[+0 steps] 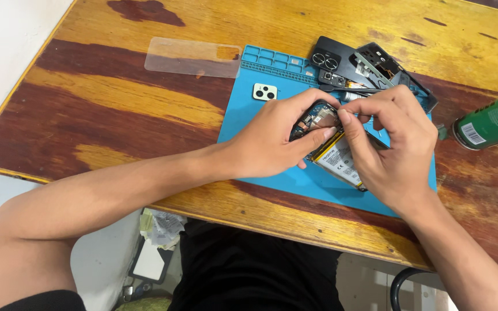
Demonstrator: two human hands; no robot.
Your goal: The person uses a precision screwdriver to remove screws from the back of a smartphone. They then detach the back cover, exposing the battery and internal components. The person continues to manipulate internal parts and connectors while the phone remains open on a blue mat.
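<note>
Head view: an opened phone lies on a blue work mat on a wooden table, its back off and its white battery exposed. The left hand grips the phone's upper end, thumb and fingers curled around the frame. The right hand pinches at the circuit area beside the left thumb; whether it holds a small part or tool cannot be told.

Risks, as judged: a slip of the fingers could tear a fine connector, and hard pressure near the battery could dent it. Loose parts sit near the mat's far edge and could scatter if knocked. A green can lies on its side and may roll.

Containers: the mat's moulded compartments appear empty. A small white camera frame rests on the open mat.
</note>
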